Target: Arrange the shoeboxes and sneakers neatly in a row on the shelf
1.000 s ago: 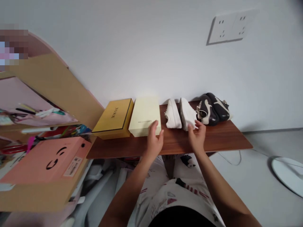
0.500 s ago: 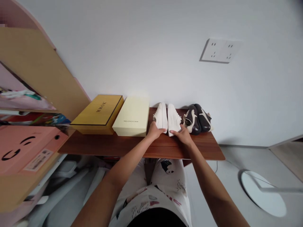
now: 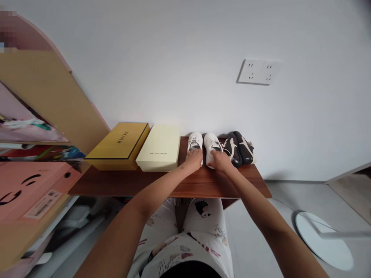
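Two white sneakers stand upright side by side on a brown wooden shelf board (image 3: 162, 187), toes toward the wall. My left hand (image 3: 193, 159) is closed round the heel of the left white sneaker (image 3: 195, 139). The heel of the right white sneaker (image 3: 211, 141) is gripped by my right hand (image 3: 222, 160). A narrow gap separates the two shoes. Just right of them, a pair of black sneakers (image 3: 232, 148) with cream stripes leans on its side, close to my right hand.
Left of the white shoes lie a cream shoebox (image 3: 162, 143) and a yellow shoebox (image 3: 120, 141). A pink box (image 3: 34, 189) sits on a shelf at far left. A wall socket (image 3: 257, 72) is above; a round white base (image 3: 323, 239) stands on the floor at right.
Both white sneakers have turned from lying tilted on their sides to standing upright, their openings now facing up. My hands have shifted onto their heels. The view has shifted slightly.
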Available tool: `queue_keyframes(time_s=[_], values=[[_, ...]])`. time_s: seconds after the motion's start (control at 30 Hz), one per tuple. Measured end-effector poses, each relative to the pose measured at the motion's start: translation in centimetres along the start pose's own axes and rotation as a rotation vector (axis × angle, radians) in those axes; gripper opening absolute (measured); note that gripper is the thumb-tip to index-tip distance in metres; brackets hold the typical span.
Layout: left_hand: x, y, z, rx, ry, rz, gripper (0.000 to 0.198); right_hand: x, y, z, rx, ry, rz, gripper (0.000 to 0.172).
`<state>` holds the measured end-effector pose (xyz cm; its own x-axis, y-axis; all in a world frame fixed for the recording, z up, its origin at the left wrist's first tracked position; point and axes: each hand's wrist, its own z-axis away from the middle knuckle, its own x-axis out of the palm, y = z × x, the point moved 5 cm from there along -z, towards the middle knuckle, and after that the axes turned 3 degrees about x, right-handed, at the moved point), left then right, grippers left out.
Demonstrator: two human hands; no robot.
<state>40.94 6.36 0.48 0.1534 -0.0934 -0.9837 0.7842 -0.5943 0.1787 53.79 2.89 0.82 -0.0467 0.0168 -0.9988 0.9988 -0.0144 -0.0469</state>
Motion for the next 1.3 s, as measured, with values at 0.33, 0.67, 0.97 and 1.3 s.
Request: queue_keyframes(time_s=[0.33, 0.67, 0.97, 1.3], values=[[-0.2, -0.3, -0.8, -0.019, 0.006, -0.052, 0.049, 0.6, -1.6, -1.1, -0.020, -0.039, 0.032, 0.044], [0.2, -1.0, -0.9, -0.013, 0.019, -0.049, 0.051, 1.2, -2.5, -2.4, -0.048, -0.045, 0.070, 0.046], [1.3, -1.1, -0.9, -0.013, 0.068, 0.026, 0.049, 1.6, -2.6, -2.1, -0.032, 0.000, 0.033, 0.046], [1.8, -1.3, 4.8, -0.004, 0.429, 0.079, 0.062, 3.3, -0.6, 4.6, -0.038, 0.465, -0.399, 0.063]])
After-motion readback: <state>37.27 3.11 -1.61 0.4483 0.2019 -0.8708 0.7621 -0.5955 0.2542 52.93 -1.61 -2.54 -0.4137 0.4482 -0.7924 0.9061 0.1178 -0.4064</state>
